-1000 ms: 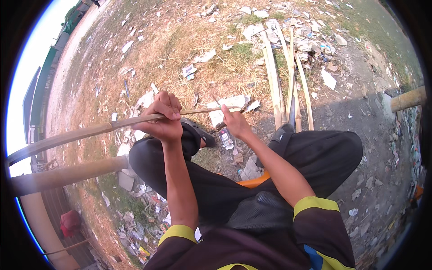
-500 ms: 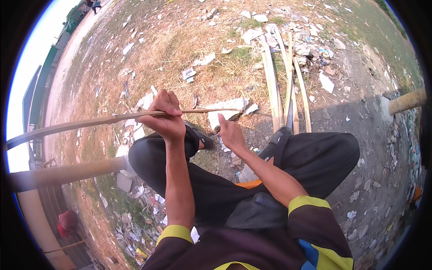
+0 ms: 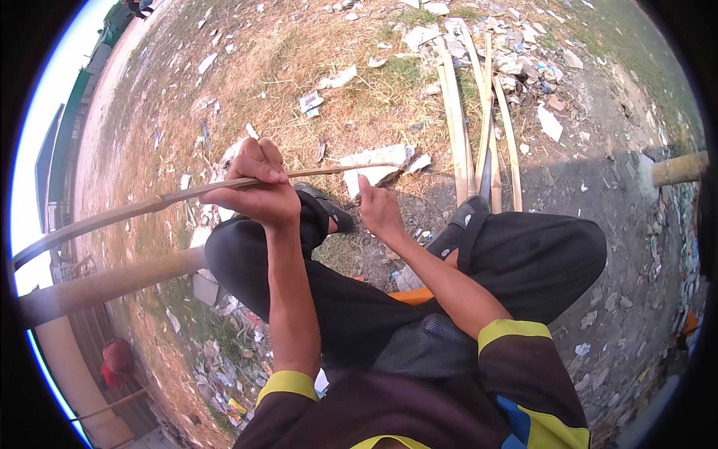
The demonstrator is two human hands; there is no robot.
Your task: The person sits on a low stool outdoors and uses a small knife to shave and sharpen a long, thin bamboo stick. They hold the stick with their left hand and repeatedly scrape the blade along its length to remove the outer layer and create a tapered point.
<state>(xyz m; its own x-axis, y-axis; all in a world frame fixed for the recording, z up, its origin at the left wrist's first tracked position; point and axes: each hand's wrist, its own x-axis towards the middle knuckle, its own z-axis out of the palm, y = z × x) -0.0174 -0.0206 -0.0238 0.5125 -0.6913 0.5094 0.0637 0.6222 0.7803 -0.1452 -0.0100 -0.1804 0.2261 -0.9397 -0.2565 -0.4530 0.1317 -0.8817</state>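
My left hand [image 3: 258, 187] is closed around a long, thin bamboo strip [image 3: 142, 208], its thumb and fingers pinching it from both sides. The strip runs from the far left rim, past the hand, to a thin tip above my right hand [image 3: 383, 212]. That right hand is curled into a fist, thumb raised, just below the strip's thin end. Whatever the fist may hold is hidden or too small to name. Both forearms rest above my crossed-out knees in dark trousers [image 3: 523, 258].
Several split bamboo strips [image 3: 454, 127] lie ahead of my right shoe [image 3: 456, 228], beside a grey blade-like piece [image 3: 486, 183]. Thick bamboo poles stand out at left [image 3: 120, 278] and right [image 3: 679, 169]. Paper scraps [image 3: 374, 163] litter the dry grass. A person [image 3: 137, 9] is far off.
My left hand has shifted slightly left with the bamboo strip, whose thin end now tilts up more. The right hand has risen a little, still curled. The whole view has moved slightly.
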